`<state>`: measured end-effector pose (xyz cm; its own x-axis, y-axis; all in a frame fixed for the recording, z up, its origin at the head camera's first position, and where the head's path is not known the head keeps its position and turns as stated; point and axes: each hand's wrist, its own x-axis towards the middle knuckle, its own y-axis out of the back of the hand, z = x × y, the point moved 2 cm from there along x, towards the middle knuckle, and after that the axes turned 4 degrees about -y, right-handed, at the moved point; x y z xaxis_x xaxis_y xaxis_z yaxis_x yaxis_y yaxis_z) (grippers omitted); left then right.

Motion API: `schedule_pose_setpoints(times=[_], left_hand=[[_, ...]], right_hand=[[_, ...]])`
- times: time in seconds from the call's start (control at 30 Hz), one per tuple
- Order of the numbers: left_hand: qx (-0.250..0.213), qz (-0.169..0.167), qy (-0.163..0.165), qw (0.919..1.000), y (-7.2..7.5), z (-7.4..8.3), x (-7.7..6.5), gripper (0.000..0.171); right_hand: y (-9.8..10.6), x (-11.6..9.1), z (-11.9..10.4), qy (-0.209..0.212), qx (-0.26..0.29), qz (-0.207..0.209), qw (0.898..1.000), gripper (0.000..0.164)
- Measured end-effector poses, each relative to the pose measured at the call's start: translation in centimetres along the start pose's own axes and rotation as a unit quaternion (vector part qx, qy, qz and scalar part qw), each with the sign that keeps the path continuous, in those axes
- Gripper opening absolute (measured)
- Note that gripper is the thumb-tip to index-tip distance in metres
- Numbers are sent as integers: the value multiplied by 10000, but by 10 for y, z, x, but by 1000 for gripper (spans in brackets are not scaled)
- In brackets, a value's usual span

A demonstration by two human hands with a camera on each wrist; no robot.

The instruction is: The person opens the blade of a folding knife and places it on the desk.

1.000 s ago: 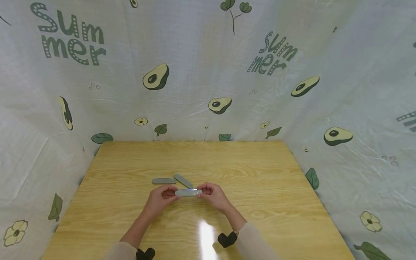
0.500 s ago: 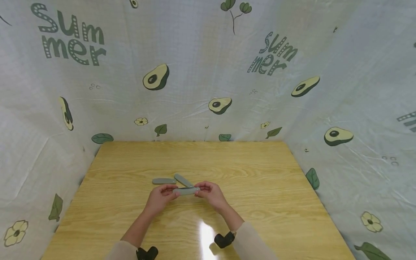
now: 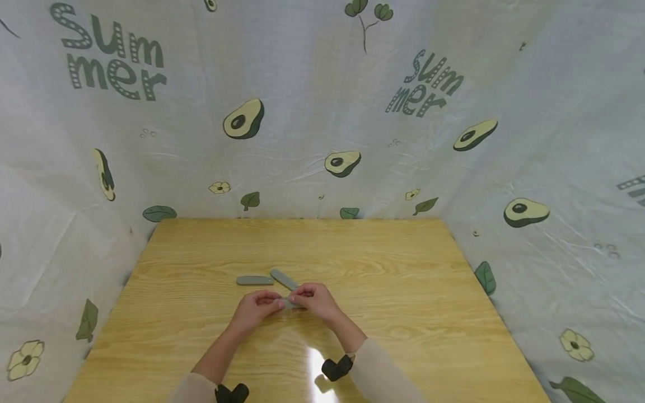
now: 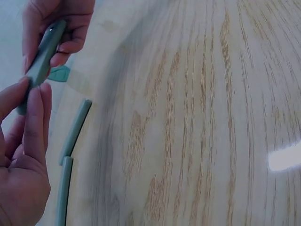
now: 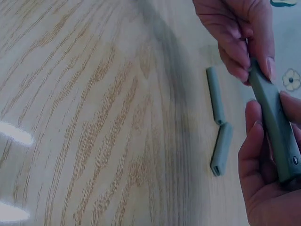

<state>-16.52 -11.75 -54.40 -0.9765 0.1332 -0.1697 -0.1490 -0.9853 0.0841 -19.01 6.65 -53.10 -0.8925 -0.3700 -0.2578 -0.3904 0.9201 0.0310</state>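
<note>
A grey-green folding knife (image 3: 291, 304) is held level between both hands, just above the table. My left hand (image 3: 257, 310) pinches one end of its handle between thumb and fingers. My right hand (image 3: 317, 302) grips the other part, its fingers covering much of the handle in the head view. In the right wrist view a rivet shows near the right end of the folding knife (image 5: 273, 113); no blade stands out from it. Two similar knives lie beyond the hands: a level one (image 3: 254, 280) and a slanted one (image 3: 282, 277), their ends close together.
The wood-grain table (image 3: 383, 263) spreads around the hands, with a bright reflection near its front. Patterned cloth (image 3: 302, 112) hangs behind and at both sides. Black wrist cameras (image 3: 337, 367) sit at both sleeve ends.
My right hand has moved left along the folding knife, closer to the left hand, and covers more of it. The knife has turned slightly. The two lying knives have stayed put.
</note>
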Motion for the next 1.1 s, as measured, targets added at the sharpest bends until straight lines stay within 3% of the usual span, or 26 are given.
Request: schedule_pose_setpoints(times=[0.27, 0.47, 0.7, 0.93, 1.1], left_hand=[[-159, -132, -39, 9998, -1, -5, -2, 34], [-216, -215, -55, 9995, -4, -4, -4, 35], [-301, -354, 42, 9989, -5, -4, -5, 36], [-229, -841, -143, 9961, -4, -1, -7, 37], [-260, -959, -222, 9948, -6, -1, -7, 36]], right_hand=[[4, 0, 4, -5, -620, 583, 9964, 21], [10, -3, -2, -169, -484, 1015, 9935, 23], [12, -19, -32, -165, -409, 692, 9966, 29], [20, 6, -18, -194, -1236, 165, 9920, 25], [23, 5, -25, -37, -1535, -98, 9881, 23]])
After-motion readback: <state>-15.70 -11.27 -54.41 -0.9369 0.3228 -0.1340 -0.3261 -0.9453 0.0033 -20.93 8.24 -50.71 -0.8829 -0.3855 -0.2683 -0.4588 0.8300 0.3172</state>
